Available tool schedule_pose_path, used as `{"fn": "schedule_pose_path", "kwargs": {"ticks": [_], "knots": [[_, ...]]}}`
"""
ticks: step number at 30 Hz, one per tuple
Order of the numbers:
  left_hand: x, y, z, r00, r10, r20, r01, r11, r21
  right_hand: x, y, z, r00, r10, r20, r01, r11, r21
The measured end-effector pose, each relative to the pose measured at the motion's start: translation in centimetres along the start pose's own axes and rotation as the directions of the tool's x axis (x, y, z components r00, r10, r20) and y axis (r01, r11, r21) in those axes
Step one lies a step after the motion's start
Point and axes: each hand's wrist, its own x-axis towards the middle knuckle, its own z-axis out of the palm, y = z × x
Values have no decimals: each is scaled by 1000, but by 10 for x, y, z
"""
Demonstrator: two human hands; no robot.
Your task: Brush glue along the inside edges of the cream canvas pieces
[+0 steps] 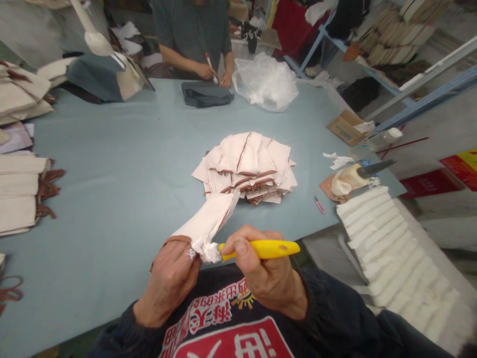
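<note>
By the table's (112, 199) near edge, the left hand (173, 271) grips a cream piece (206, 216), best kept taut; the right hand (264, 271) pinches a yellow-handled tool (278, 248), best steered lightly.

The yellow handle (276, 249) is made of smooth, glossy plastic; the pale held piece (206, 216) is faced with matt, cloth-like material. The bag (266, 82) is formed of crinkled, translucent plastic film.

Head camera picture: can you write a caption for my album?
Right hand grips a yellow handle; left hand holds a pale brown-edged piece.
</note>
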Motion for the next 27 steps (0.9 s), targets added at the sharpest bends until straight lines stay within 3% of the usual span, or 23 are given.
{"fn": "schedule_pose_path", "kwargs": {"ticks": [3,5,6,8,10,12,14,17,20,24,27], "knots": [[-2,4,0,999,-35,-7,35,998,-56,-6,2,-1,998,60,-16,-58,992,115],[0,8,-1,984,-178,20,179,972,-154,-4,10,-5,992,107,-63,-94,978,186],[3,9,-2,955,-289,64,296,929,-222,-1,14,-8,986,129,-109,-104,972,211],[13,10,-4,831,-505,233,555,740,-380,7,23,-16,963,150,-223,-93,964,248],[25,7,-9,665,-596,451,741,450,-498,17,27,-24,941,133,-311,-43,959,280],[36,4,-14,546,-584,601,811,188,-554,24,26,-32,941,92,-326,17,948,317],[45,1,-19,484,-564,669,822,32,-568,27,21,-37,958,55,-283,53,931,361],[53,4,-22,463,-522,716,825,-42,-564,29,15,-38,988,-35,-149,87,928,363],[57,12,-21,480,-437,760,828,-59,-557,35,17,-33,977,-208,-50,214,959,185],[57,19,-19,508,-410,758,810,-73,-582,39,27,-32,955,-293,-53,296,953,61],[55,19,-21,483,-440,757,806,-116,-581,34,29,-38,950,-284,-132,299,947,118]]}}
